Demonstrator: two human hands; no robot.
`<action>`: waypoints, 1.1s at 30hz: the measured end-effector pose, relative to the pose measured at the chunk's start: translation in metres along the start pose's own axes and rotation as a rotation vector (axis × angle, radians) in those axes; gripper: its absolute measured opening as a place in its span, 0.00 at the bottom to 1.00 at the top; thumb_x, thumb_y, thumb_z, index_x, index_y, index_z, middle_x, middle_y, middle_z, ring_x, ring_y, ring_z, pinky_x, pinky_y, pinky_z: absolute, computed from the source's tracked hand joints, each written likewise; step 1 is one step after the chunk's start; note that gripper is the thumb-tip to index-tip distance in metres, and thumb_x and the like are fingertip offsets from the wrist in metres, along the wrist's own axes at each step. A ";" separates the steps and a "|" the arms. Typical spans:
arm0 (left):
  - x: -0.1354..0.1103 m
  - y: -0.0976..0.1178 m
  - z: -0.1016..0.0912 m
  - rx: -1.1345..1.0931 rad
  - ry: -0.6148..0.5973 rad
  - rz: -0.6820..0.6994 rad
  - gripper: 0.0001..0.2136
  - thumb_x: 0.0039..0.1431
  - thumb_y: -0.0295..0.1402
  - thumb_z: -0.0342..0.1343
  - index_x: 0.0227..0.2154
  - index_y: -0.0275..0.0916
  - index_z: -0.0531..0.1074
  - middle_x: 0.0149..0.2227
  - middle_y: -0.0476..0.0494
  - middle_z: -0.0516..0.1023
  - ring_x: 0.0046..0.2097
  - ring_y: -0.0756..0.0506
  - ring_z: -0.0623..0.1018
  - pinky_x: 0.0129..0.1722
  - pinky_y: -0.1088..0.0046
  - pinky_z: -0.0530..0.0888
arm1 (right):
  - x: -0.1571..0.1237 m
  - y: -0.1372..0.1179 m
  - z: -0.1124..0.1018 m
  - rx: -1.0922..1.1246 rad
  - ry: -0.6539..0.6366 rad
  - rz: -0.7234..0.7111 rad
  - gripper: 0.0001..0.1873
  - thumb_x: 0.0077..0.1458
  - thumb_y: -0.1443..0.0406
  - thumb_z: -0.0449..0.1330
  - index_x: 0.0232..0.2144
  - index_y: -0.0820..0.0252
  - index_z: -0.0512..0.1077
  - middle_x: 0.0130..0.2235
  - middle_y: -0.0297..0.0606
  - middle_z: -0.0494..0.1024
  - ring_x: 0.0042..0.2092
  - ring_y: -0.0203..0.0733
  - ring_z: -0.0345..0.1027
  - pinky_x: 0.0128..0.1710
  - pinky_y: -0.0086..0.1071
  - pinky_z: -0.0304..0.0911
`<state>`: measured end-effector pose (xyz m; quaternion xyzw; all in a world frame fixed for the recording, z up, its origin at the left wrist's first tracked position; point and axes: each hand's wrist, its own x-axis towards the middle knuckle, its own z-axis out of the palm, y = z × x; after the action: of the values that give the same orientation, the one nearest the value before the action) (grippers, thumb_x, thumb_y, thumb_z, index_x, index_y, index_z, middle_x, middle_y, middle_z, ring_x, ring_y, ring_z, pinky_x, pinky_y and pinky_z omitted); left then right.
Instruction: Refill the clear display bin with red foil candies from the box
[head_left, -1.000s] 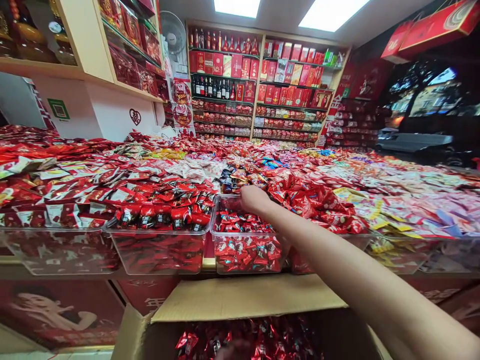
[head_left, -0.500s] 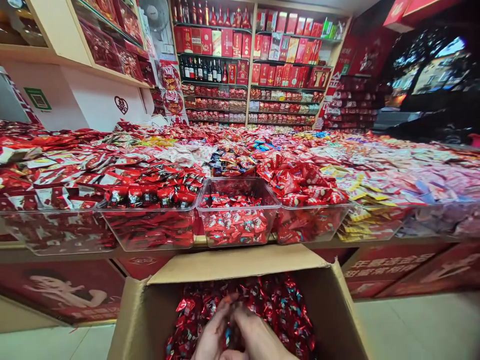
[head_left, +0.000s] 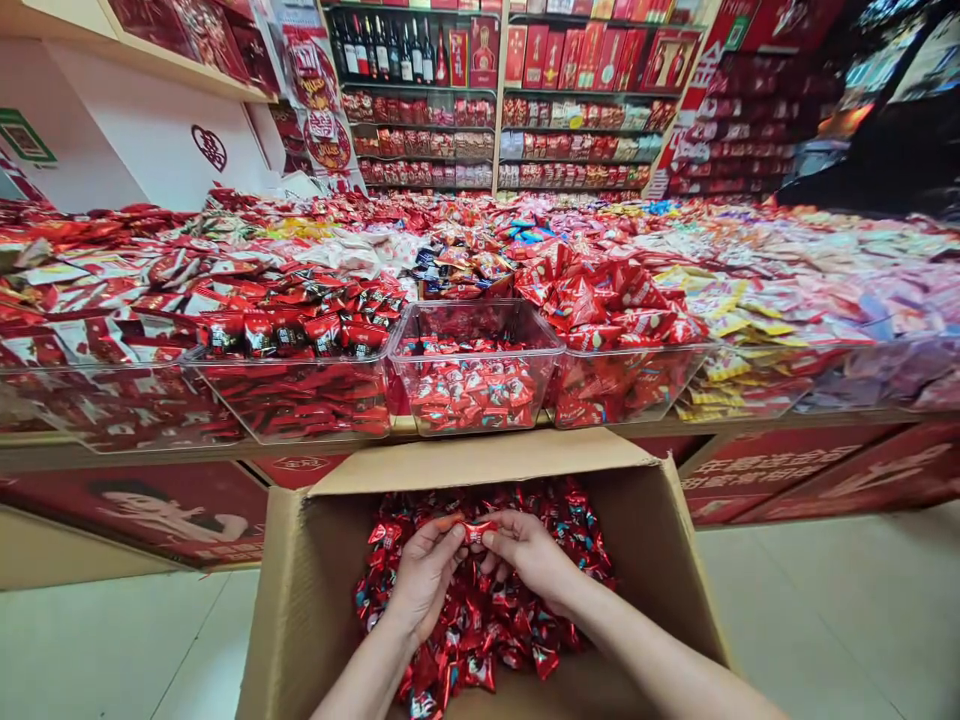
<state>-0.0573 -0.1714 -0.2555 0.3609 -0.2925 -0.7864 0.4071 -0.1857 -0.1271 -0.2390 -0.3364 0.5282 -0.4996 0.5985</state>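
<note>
One red wrapped candy (head_left: 475,532) is stretched between my two hands, its white lettering facing up. My left hand (head_left: 426,572) pinches the left end with thumb and fingers. At the other end, my right hand (head_left: 531,552) pinches it the same way. Both hands are over an open cardboard box (head_left: 289,590), above a heap of shiny red wrapped candies (head_left: 480,625) with bluish patches. Just beyond the box, a clear plastic bin (head_left: 480,425) on the counter is partly filled with small red wrapped candies.
Bins of red-and-black packets (head_left: 292,395), red pouches (head_left: 611,385) and yellow packets (head_left: 750,385) flank the clear bin along the counter edge. The box's raised far flap (head_left: 480,462) leans towards the counter. Shelves with bottles (head_left: 382,50) and red boxes stand behind.
My hands, cupped together low in the box, have moved apart slightly and now hold one candy between them. The view has tilted down, showing more of the box.
</note>
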 end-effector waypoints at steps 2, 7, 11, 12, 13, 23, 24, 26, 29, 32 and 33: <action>0.001 -0.001 -0.001 -0.001 0.009 0.016 0.06 0.41 0.26 0.60 0.26 0.37 0.73 0.27 0.52 0.75 0.29 0.55 0.71 0.32 0.80 0.67 | 0.000 0.000 0.001 -0.004 0.001 -0.024 0.15 0.42 0.60 0.56 0.32 0.64 0.64 0.23 0.32 0.70 0.21 0.32 0.63 0.18 0.25 0.54; 0.000 -0.002 -0.001 -0.007 -0.012 0.010 0.08 0.46 0.29 0.56 0.33 0.39 0.71 0.34 0.48 0.74 0.35 0.52 0.71 0.31 0.79 0.67 | 0.002 0.002 -0.002 -0.116 0.089 -0.172 0.09 0.43 0.63 0.56 0.29 0.63 0.65 0.26 0.34 0.71 0.27 0.35 0.65 0.26 0.28 0.59; 0.000 -0.001 -0.001 -0.009 -0.013 0.023 0.08 0.46 0.27 0.56 0.32 0.39 0.71 0.36 0.48 0.74 0.36 0.52 0.71 0.33 0.79 0.67 | 0.002 0.004 -0.004 -0.286 0.118 -0.282 0.03 0.43 0.68 0.54 0.26 0.62 0.65 0.29 0.36 0.71 0.31 0.36 0.65 0.32 0.30 0.60; 0.000 -0.001 -0.001 -0.007 -0.010 0.032 0.08 0.45 0.26 0.57 0.32 0.39 0.70 0.36 0.48 0.74 0.36 0.53 0.71 0.35 0.79 0.67 | 0.002 0.004 -0.003 -0.293 0.113 -0.295 0.04 0.43 0.70 0.53 0.26 0.61 0.65 0.31 0.36 0.71 0.32 0.36 0.64 0.32 0.30 0.60; 0.001 0.000 -0.001 -0.005 -0.011 0.042 0.09 0.44 0.25 0.58 0.32 0.39 0.70 0.36 0.48 0.74 0.37 0.53 0.71 0.37 0.78 0.67 | 0.002 0.004 -0.003 -0.279 0.106 -0.296 0.06 0.42 0.71 0.51 0.27 0.61 0.65 0.32 0.36 0.70 0.32 0.36 0.64 0.32 0.29 0.60; 0.002 -0.002 -0.002 0.067 -0.003 0.095 0.14 0.39 0.25 0.60 0.33 0.40 0.70 0.38 0.48 0.74 0.43 0.50 0.70 0.42 0.77 0.66 | 0.004 0.007 -0.002 -0.396 0.093 -0.191 0.06 0.44 0.65 0.55 0.26 0.63 0.65 0.22 0.32 0.67 0.24 0.32 0.59 0.24 0.24 0.56; 0.002 -0.001 -0.002 0.081 -0.001 0.106 0.14 0.41 0.27 0.59 0.34 0.41 0.69 0.39 0.47 0.73 0.44 0.49 0.70 0.43 0.76 0.66 | 0.003 0.006 -0.002 -0.450 0.090 -0.198 0.04 0.44 0.66 0.54 0.26 0.63 0.66 0.22 0.31 0.67 0.24 0.31 0.59 0.24 0.24 0.55; 0.004 0.000 -0.005 0.126 0.018 0.145 0.13 0.45 0.31 0.56 0.37 0.42 0.68 0.43 0.46 0.72 0.45 0.48 0.69 0.43 0.73 0.66 | -0.003 -0.002 -0.001 -0.571 0.104 -0.240 0.03 0.45 0.68 0.54 0.25 0.63 0.67 0.23 0.32 0.68 0.25 0.32 0.59 0.25 0.24 0.55; 0.008 0.002 -0.011 0.318 0.118 0.252 0.13 0.46 0.35 0.53 0.37 0.42 0.67 0.42 0.45 0.72 0.43 0.46 0.71 0.42 0.69 0.66 | -0.024 -0.035 0.003 -0.758 0.100 -0.388 0.03 0.46 0.69 0.54 0.24 0.61 0.68 0.26 0.33 0.70 0.29 0.33 0.61 0.28 0.25 0.56; 0.011 0.002 -0.017 0.686 0.123 0.362 0.11 0.46 0.34 0.51 0.35 0.40 0.67 0.38 0.44 0.73 0.42 0.43 0.70 0.44 0.65 0.65 | -0.048 -0.096 0.009 -0.836 0.002 -0.627 0.04 0.48 0.70 0.53 0.27 0.61 0.68 0.28 0.33 0.71 0.31 0.31 0.62 0.31 0.24 0.57; 0.011 0.000 -0.018 0.824 0.074 0.383 0.11 0.46 0.33 0.50 0.35 0.40 0.68 0.38 0.43 0.73 0.43 0.43 0.70 0.45 0.64 0.64 | -0.052 -0.120 0.011 -0.849 -0.001 -0.722 0.05 0.49 0.70 0.52 0.28 0.61 0.68 0.29 0.33 0.71 0.31 0.30 0.62 0.32 0.23 0.57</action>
<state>-0.0469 -0.1835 -0.2695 0.4602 -0.6275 -0.5017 0.3779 -0.2013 -0.1124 -0.1092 -0.7080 0.5338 -0.4162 0.2015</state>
